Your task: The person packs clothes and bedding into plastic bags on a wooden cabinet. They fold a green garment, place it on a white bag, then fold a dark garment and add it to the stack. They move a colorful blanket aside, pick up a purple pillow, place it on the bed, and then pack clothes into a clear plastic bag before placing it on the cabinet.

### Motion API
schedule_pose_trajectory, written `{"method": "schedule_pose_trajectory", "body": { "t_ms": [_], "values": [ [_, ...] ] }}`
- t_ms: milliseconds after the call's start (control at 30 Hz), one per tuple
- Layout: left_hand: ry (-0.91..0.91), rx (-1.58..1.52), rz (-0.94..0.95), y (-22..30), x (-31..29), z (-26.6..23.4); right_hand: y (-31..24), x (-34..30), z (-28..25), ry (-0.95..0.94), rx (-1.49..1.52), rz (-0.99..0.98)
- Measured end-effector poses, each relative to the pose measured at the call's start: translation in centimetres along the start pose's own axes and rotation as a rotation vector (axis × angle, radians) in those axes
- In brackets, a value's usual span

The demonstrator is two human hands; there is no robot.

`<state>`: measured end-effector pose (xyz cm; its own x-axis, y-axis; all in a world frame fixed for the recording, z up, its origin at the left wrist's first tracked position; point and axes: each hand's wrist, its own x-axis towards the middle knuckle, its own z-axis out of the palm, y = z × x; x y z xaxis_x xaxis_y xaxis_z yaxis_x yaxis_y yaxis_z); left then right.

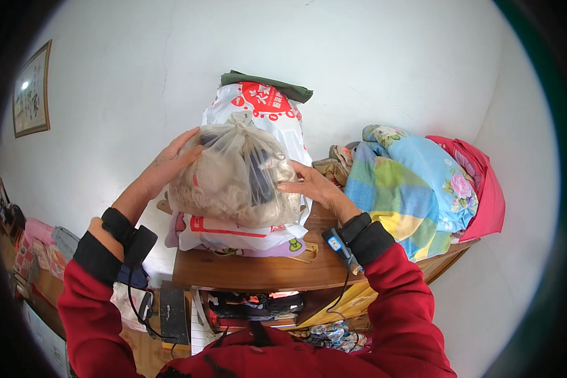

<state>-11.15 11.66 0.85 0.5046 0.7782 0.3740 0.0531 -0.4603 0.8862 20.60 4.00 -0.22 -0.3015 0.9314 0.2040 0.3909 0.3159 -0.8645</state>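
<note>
A knotted, translucent plastic bag [236, 170] stands in front of me, with pale and dark soft items showing through it. My left hand [173, 160] lies on the bag's upper left side, its fingers stretched out. Against the right side rests my right hand [312, 184], with thumb and forefinger spread; its other fingers are partly hidden. Behind and beneath the bag is a larger white plastic bag [299, 135] with red print. A folded dark green cloth [271, 85] lies on top of that one. Purple patterned fabric [286, 248] sticks out underneath.
Everything stands on a brown wooden cabinet [233, 271] against a white wall. To the right are a checked blanket [387, 195], a blue flowered bundle [425, 170] and a pink-red bundle [490, 189]. Dark folded clothes [255, 305] fill the shelf below. A framed picture [33, 91] hangs at left.
</note>
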Motion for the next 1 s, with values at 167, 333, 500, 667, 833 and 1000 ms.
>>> {"method": "schedule_pose_trajectory", "body": {
  "t_ms": [167,333,500,667,833,1000],
  "values": [
    [-0.059,-0.049,-0.098,-0.8,-1.7,-0.3,1.8,-1.8,0.0,0.114,0.076,0.147],
    [-0.092,-0.412,-0.182,-2.6,-3.0,0.6,1.9,-2.4,2.4,0.087,0.404,0.165],
    [-0.079,-0.459,0.002,-2.2,-2.4,0.3,-0.1,-1.5,2.3,0.164,0.444,-0.017],
    [-0.027,-0.446,0.021,-2.8,-2.1,-0.9,0.0,0.3,3.0,0.231,0.448,0.033],
    [-0.003,-0.414,-0.144,-4.9,-3.1,-0.6,1.6,0.8,3.5,0.212,0.452,0.123],
    [-0.003,-0.13,-0.133,-2.5,-3.4,-1.7,1.1,0.2,2.5,0.125,0.243,0.1]
  ]
}}
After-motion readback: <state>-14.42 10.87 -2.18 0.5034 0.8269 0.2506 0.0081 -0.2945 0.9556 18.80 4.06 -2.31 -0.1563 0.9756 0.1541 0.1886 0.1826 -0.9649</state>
